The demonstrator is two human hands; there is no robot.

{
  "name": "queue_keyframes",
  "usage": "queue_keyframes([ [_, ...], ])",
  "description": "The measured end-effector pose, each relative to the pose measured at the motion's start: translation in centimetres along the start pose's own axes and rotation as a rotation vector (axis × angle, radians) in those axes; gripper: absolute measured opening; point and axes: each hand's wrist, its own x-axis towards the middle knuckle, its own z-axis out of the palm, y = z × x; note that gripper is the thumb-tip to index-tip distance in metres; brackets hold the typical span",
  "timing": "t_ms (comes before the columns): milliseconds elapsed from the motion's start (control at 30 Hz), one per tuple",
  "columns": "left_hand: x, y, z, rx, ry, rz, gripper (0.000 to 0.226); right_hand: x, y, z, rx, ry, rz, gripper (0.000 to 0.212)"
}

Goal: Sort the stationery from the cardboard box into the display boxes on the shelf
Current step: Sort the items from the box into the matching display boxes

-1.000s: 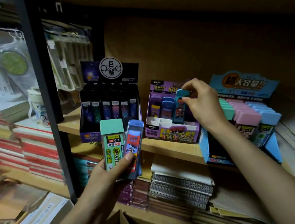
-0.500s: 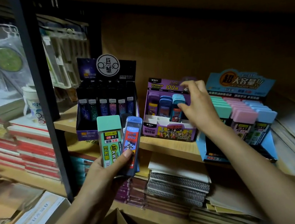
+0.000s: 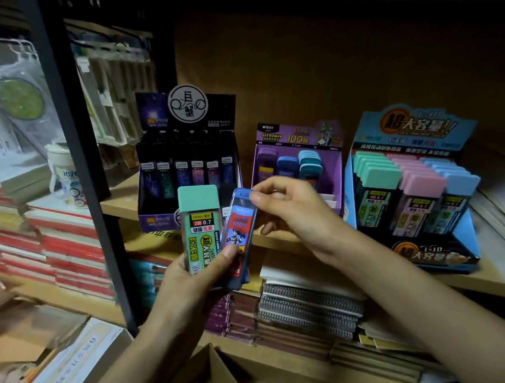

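Cardboard box (image 3: 227,380) sits closest, down at the bottom edge, flap open with a few bits of stationery inside. Just above it, left hand (image 3: 186,284) grips 2 lead cases side by side, a green-capped case (image 3: 200,228) and a blue case (image 3: 241,233), thumb pressed across both. Right hand (image 3: 291,215) pinches the top end of the blue case. Spiral notebooks (image 3: 308,307) are stacked underneath. Further back, the wooden shelf (image 3: 117,203) carries 3 in a row: black display box (image 3: 187,154), purple display box (image 3: 297,151), blue display box (image 3: 410,179).
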Motion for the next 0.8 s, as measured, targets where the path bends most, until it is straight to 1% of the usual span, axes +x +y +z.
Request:
queue_keyframes([
  [100,0.1,0.2,-0.3,-0.014,-0.021,0.01,0.036,0.9,-1.6,-1.8,-0.014,0.105,-0.097,0.011],
  [167,0.2,0.3,-0.5,0.002,-0.049,0.002,0.041,1.7,-3.2,-3.7,0.027,0.227,-0.181,0.012],
  [200,0.3,0.4,-0.6,0.012,-0.063,0.003,0.042,2.2,-4.0,-4.8,0.006,0.293,-0.235,0.011],
  [300,0.4,0.3,-0.7,0.048,-0.047,0.026,0.037,3.5,-5.0,-7.2,-0.232,0.447,-0.396,0.005],
  [367,0.5,0.1,-0.9,0.078,-0.013,0.037,0.036,4.2,-4.5,-7.8,-0.387,0.505,-0.451,0.008],
  [533,1.0,-0.1,-1.9,0.097,0.034,0.025,0.039,5.3,-2.5,-7.4,-0.682,0.558,-0.526,0.012],
  [667,1.3,-0.2,-2.1,0.084,0.036,0.032,0.04,5.6,-1.0,-7.0,-0.928,0.501,-0.592,0.018],
  [733,1.4,-0.2,-2.1,0.077,0.047,0.034,0.039,6.0,-0.4,-6.9,-0.998,0.483,-0.543,0.021],
  [800,1.5,-0.3,-2.1,0.074,0.046,0.03,0.038,6.3,0.0,-7.0,-1.03,0.508,-0.465,0.023],
])
